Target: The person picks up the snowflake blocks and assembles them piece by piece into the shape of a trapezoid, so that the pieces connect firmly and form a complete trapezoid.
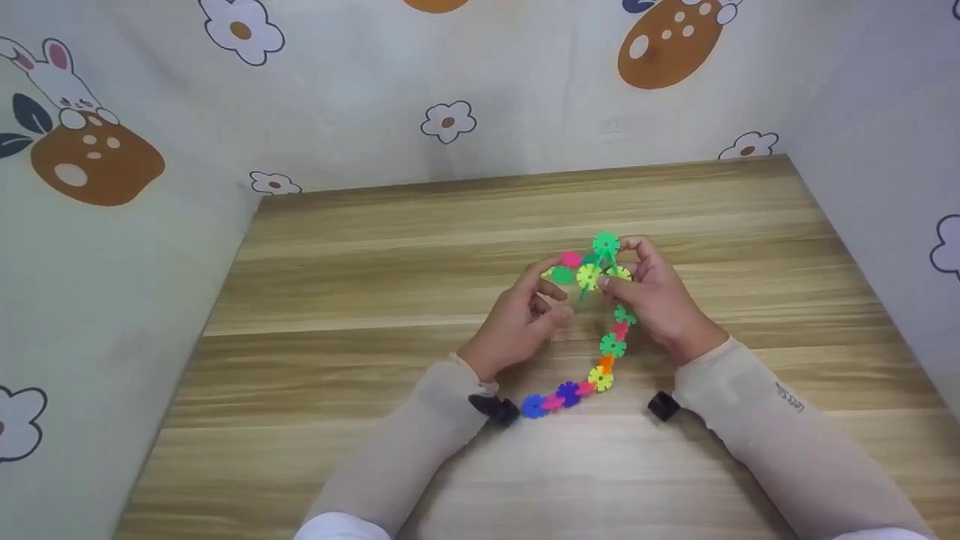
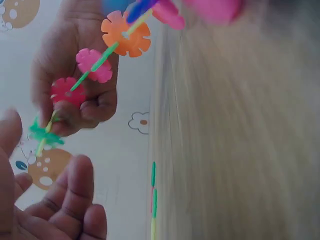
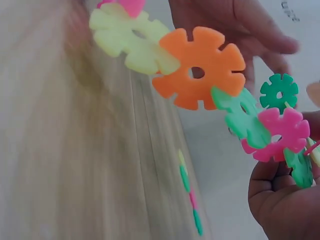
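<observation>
Notched plastic flower discs in several colours are linked into a chain [image 1: 568,394] that curves down toward the front. My right hand [image 1: 660,300] pinches its upper end between thumb and fingers, at a yellow disc [image 1: 589,277] with a green disc [image 1: 605,244] above it. To the left of that cluster is my left hand [image 1: 521,322]. Its fingers are loosely bent, with nothing held between them in the left wrist view. The right wrist view shows an orange disc [image 3: 220,55] of the hanging chain close up, slotted between yellow and green ones.
A short row of joined discs [image 1: 562,276] lies on the wooden table [image 1: 337,322] behind my left hand, partly hidden by it. Printed cloth walls [image 1: 352,97] enclose the back and sides. Black wrist-worn blocks [image 1: 664,406] sit at both sleeves.
</observation>
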